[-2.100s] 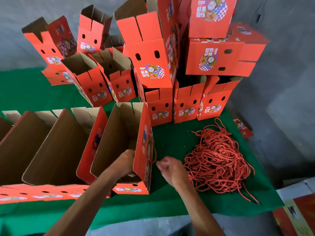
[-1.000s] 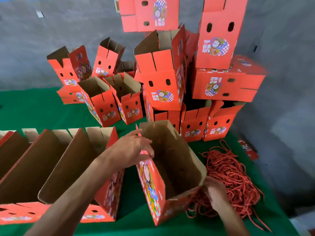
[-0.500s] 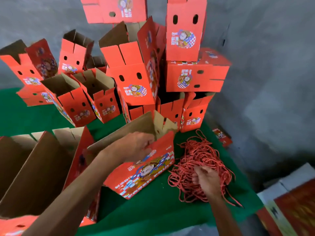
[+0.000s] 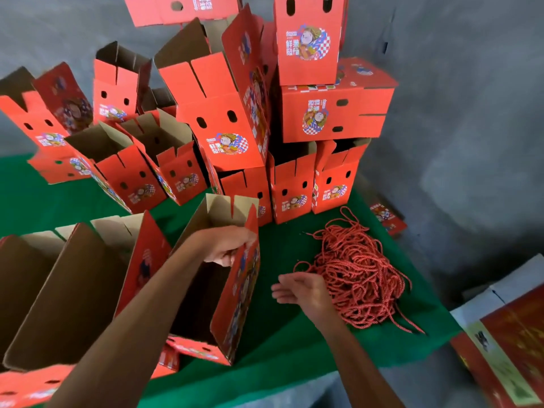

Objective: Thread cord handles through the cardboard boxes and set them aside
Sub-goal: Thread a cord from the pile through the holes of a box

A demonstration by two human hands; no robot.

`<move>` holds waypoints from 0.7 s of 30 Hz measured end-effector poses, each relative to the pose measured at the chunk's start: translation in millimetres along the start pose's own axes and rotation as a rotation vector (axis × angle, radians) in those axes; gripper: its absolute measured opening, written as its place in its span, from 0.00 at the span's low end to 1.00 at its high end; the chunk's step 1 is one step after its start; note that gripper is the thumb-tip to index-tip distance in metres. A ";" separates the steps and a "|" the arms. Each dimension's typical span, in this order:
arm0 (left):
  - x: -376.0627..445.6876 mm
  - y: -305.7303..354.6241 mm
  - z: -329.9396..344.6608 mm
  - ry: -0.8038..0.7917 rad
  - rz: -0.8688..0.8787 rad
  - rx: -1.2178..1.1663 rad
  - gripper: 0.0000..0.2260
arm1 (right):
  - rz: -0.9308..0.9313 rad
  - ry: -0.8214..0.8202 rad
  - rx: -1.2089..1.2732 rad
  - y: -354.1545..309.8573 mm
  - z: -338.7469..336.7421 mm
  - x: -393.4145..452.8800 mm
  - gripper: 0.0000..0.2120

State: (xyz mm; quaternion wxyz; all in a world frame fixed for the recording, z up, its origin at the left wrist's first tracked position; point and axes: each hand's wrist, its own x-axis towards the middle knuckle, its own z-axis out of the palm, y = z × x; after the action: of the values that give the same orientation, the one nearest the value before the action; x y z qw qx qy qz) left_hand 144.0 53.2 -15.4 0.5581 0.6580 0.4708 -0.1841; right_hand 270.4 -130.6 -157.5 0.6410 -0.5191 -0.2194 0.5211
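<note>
The left hand (image 4: 228, 248) grips the open red box's (image 4: 238, 293) top edge while the right hand (image 4: 300, 291) hovers with fingers spread beside tangled red cords (image 4: 359, 275).

1. Left hand (image 4: 228, 247) fingertips hidden behind the wall of the open box (image 4: 235, 293).
2. Right hand (image 4: 303, 290) fingers smeared by motion blur; any cord held impossible to tell.
3. Topmost boxes (image 4: 182, 8) cut off by the upper edge.
4. Bottom-right carton (image 4: 506, 334) blurred, print unreadable, cropped by the edge.
</note>
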 end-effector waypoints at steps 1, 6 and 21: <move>0.5 -2.1 -0.5 0.003 -0.017 -0.047 0.09 | 0.000 -0.017 -0.002 1.1 4.9 2.3 0.07; -1.5 -18.2 -1.8 0.058 -0.052 -0.199 0.13 | 0.008 -0.003 0.037 3.5 19.6 15.6 0.11; 12.7 -76.4 -8.1 0.132 0.067 -0.714 0.28 | 0.009 0.001 0.005 1.1 43.5 40.3 0.13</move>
State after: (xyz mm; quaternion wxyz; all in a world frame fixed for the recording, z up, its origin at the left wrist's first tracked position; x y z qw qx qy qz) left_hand 85.0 60.8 -65.6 0.7268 0.4472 0.5185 0.0534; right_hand 248.7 -75.6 -153.1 0.6402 -0.5185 -0.2154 0.5243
